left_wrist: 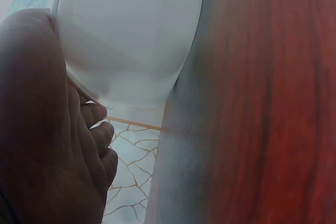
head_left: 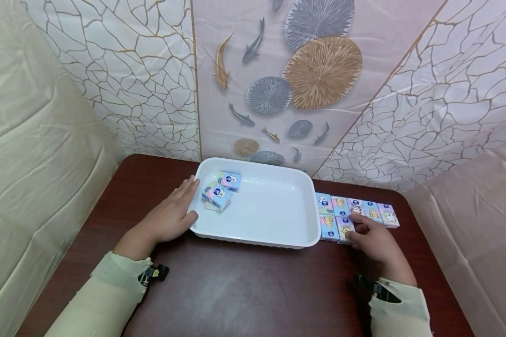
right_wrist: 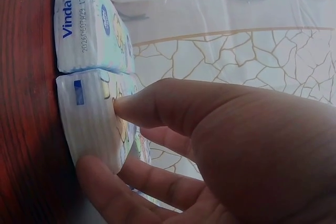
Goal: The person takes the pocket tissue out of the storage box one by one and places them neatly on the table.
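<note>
A white plastic tray (head_left: 274, 210) stands on the dark red table, and a few small tissue packs (head_left: 218, 195) lie in its left part, some overlapping. My left hand (head_left: 170, 215) rests along the tray's left rim with fingers extended; the tray's wall (left_wrist: 131, 35) shows beside the palm in the left wrist view. To the right of the tray, several tissue packs lie side by side in two rows. My right hand (head_left: 375, 238) grips the right-end tissue pack (head_left: 345, 228) of the front row, thumb and fingers about its sides. Its ribbed wrapper (right_wrist: 86, 121) shows in the right wrist view.
Another tissue pack (right_wrist: 79, 27) marked Vinda touches the gripped one. The back row (head_left: 356, 208) reaches further right, near the table's right edge. Patterned cloth (head_left: 152, 70) hangs behind the table, and beige cloth (head_left: 21, 140) covers both sides.
</note>
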Motion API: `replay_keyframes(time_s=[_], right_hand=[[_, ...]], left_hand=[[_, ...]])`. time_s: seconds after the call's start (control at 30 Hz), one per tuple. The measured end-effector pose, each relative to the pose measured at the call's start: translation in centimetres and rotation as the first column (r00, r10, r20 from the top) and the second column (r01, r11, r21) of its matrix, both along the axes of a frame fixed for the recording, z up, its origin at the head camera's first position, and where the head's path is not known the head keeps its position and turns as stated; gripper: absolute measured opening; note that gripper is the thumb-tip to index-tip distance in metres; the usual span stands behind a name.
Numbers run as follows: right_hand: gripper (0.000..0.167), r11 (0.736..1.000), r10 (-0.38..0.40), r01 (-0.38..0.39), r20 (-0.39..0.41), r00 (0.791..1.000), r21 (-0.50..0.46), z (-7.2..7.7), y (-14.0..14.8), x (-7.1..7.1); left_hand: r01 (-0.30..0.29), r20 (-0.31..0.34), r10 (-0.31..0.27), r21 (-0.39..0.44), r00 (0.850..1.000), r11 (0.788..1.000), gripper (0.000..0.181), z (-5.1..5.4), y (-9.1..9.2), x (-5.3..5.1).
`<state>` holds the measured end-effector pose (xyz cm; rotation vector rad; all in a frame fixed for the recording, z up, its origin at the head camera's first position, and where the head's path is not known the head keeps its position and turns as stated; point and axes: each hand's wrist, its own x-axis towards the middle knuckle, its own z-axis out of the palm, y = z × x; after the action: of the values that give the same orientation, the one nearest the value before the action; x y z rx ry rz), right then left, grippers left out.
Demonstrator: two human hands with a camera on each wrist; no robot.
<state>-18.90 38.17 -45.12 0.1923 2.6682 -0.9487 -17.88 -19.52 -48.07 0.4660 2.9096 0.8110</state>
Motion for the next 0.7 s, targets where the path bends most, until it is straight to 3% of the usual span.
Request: replay_keyframes(time_s=[0.17, 0.43, 0.7], right_hand=[[0.072, 1.000, 0.006, -0.006, -0.003, 1.000, 0.021, 0.3, -0.2, 0.2], [0.071, 0.975, 0.042, -0.020, -0.091, 0.995, 0.223, 2.0, -0.8, 0.5], [0.066, 0.978, 0.079, -0.032, -0.223, 0.972, 0.208, 4.9, -4.1, 1.2]], left_hand=[[0.003, -0.013, -0.003, 0.008, 1.000, 1.000, 0.086, -0.1, 0.0, 0.0], [0.003, -0.021, -0.003, 0.006, 1.000, 1.000, 0.086, -0.2, 0.0, 0.1], [0.003, -0.027, -0.003, 0.011, 1.000, 1.000, 0.086, -0.1, 0.0, 0.1]])
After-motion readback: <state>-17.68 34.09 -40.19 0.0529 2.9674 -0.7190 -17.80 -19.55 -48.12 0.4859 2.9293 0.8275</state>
